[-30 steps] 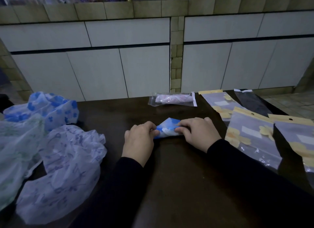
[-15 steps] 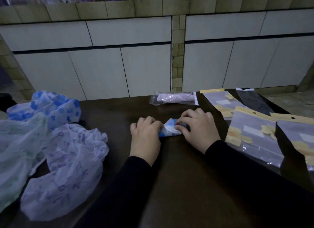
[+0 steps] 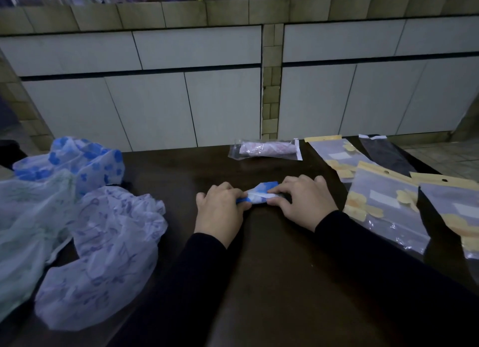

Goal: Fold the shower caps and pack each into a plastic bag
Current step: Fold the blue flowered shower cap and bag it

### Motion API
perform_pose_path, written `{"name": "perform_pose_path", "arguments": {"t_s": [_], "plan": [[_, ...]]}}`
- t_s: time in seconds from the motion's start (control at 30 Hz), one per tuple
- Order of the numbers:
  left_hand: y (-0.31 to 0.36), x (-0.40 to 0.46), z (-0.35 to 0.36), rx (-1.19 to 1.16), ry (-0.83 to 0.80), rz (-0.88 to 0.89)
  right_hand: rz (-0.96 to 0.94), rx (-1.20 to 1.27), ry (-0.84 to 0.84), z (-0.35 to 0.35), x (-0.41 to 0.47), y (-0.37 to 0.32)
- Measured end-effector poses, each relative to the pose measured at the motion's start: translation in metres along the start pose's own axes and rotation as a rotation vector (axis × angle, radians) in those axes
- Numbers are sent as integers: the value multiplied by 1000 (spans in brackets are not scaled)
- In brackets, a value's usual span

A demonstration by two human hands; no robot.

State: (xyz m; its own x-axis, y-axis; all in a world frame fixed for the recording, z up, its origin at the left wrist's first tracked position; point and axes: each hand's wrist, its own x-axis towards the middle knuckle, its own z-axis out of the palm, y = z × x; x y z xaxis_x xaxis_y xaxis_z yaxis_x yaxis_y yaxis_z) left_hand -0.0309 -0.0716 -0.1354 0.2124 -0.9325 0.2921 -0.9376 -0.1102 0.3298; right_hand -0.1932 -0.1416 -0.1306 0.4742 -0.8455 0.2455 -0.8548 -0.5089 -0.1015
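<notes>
A small folded blue-and-white shower cap (image 3: 259,194) lies on the dark table (image 3: 272,269) between my hands. My left hand (image 3: 220,212) pinches its left end with curled fingers. My right hand (image 3: 303,201) holds the right end, fingers curled over it. Only the middle of the bundle shows. Several flat plastic bags with yellow headers (image 3: 383,204) lie to the right. One bag with a pink cap packed inside (image 3: 267,149) rests at the table's far edge.
Loose shower caps are heaped at the left: a blue-flowered one (image 3: 85,162), a greenish one (image 3: 26,217) and a purple-patterned one (image 3: 103,248). A dark narrow bag (image 3: 386,157) lies at the far right. White cabinet fronts (image 3: 181,100) rise behind the table.
Both hands have stayed on the folded cap, pressing it into a tighter bundle. The cap shows a little more between the hands than half a second ago.
</notes>
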Motion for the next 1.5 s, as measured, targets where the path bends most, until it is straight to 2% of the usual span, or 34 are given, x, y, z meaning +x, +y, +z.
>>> {"name": "perform_pose_path", "arguments": {"t_s": [0.23, 0.47, 0.6, 0.7, 0.8, 0.87, 0.97, 1.1, 1.3, 1.5], "plan": [[0, -2, -4, -46, 0, -16, -9, 21, -1, -1, 1, 0], [4, 3, -4, -68, 2, -9, 105, 157, 54, 4, 4, 0], [3, 7, 0, -43, 11, -21, 114, 67, 109, 8, 7, -3], [2, 8, 4, 26, 42, -47, 83, 56, 170, 11, 8, -1], [4, 7, 6, 46, 118, 28, -14, 49, 219, 11, 6, -2], [3, 8, 8, 26, 103, 92, -39, 41, 189, 10, 6, -1], [-1, 10, 11, -9, 34, 94, -60, 36, 85, 7, 7, 5], [-2, 4, 10, -83, 58, 82, -70, 64, -38, 5, 5, 9], [-1, 5, 7, -28, 38, 103, -142, -19, 6, 1, 7, 4], [4, 2, 4, 72, 82, 216, -152, -12, -61, -12, -3, 13]]}}
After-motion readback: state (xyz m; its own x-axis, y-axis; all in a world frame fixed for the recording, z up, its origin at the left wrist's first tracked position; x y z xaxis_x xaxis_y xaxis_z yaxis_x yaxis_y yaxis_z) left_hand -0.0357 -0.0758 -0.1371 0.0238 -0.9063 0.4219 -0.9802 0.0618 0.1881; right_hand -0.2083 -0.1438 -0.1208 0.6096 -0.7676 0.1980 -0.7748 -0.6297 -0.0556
